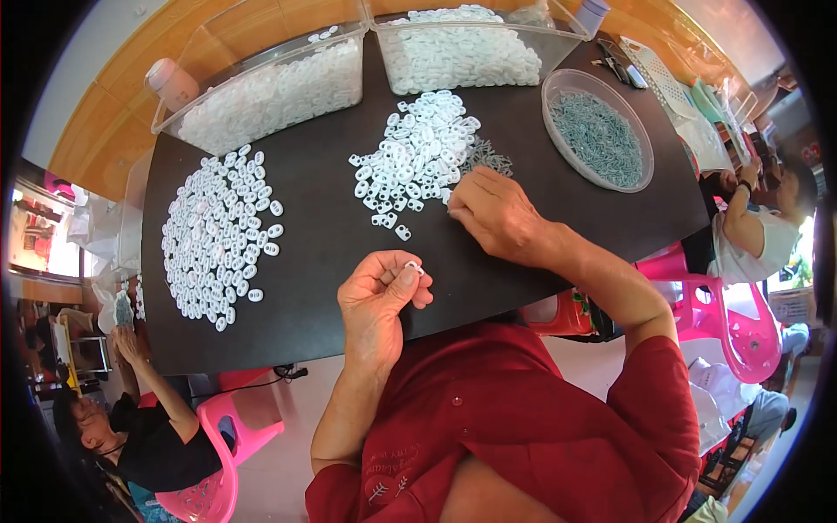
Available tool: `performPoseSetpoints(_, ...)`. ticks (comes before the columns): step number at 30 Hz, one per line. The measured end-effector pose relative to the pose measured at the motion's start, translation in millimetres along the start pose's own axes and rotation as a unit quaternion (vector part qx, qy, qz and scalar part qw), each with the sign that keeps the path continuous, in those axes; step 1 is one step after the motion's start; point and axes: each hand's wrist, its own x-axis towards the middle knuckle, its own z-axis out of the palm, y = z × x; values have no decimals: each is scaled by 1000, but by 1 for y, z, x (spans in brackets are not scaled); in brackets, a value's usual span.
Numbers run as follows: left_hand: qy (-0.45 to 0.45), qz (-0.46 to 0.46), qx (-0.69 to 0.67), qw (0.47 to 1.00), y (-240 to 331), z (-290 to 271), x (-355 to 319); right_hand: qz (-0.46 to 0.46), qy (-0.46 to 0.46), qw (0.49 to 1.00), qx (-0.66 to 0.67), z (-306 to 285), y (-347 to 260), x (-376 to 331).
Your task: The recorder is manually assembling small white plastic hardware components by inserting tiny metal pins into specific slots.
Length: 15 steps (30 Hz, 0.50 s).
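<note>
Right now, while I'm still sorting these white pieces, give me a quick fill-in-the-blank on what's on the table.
1. The left hand pinches one small ____ plastic piece between thumb and finger.
2. The right hand rests at the edge of the ____ pile of white pieces.
3. The grey metal parts lie in a ____ clear dish.
4. Everything sits on a ____ table.

Missing words: white; middle; round; black
</note>
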Motion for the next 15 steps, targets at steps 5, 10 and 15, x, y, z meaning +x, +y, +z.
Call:
performPoseSetpoints(5, 28, 28, 3, 999, 0, 3, 1, 251, -32, 912, 321, -11, -43, 13)
performPoseSetpoints(10, 16, 21, 7, 1000, 3, 2, 0, 257, -64, 887, 379, -12, -52, 18)
performPoseSetpoints(15, 21, 37, 41, 998, 3, 3, -1, 264, -75, 879, 391, -15, -54, 21)
